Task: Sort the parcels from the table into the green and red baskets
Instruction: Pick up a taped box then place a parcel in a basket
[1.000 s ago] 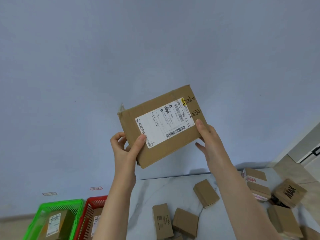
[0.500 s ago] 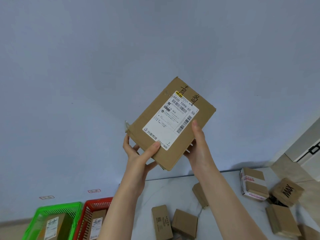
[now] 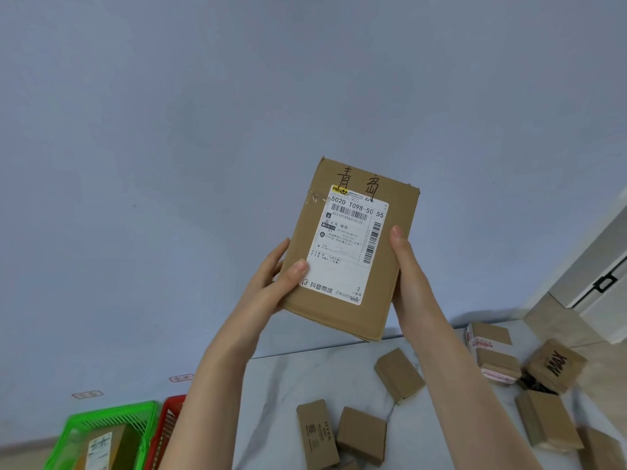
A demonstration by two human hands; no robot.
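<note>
Head view: a flat brown cardboard parcel is raised in front of the pale blue wall, above the far edge of the bench, and touches nothing but the two hands. It stands nearly upright, its top leaning a little to the right. Its white shipping label faces the camera, with two handwritten black characters above it. The left hand grips the lower left edge — thumb pressed on the front face at the label's corner, fingers wrapped behind. The right hand holds the right edge, thumb lying along the front near the side barcode; its fingers are hidden behind the cardboard.

On the white marbled bench below lie loose parcels. A small plain box sits between the forearms, and nearer the bottom edge are a MYFA box and a second plain box just beside it. At the right are a taped box with red-and-white tape, a MAX box just beside that, and a larger plain box nearer the camera.

Low at the left, beside the bench, the green basket holds a labelled parcel. The red basket stands just to its right, partly hidden by the left forearm — its contents cannot be seen. A white door shows at the right edge.
</note>
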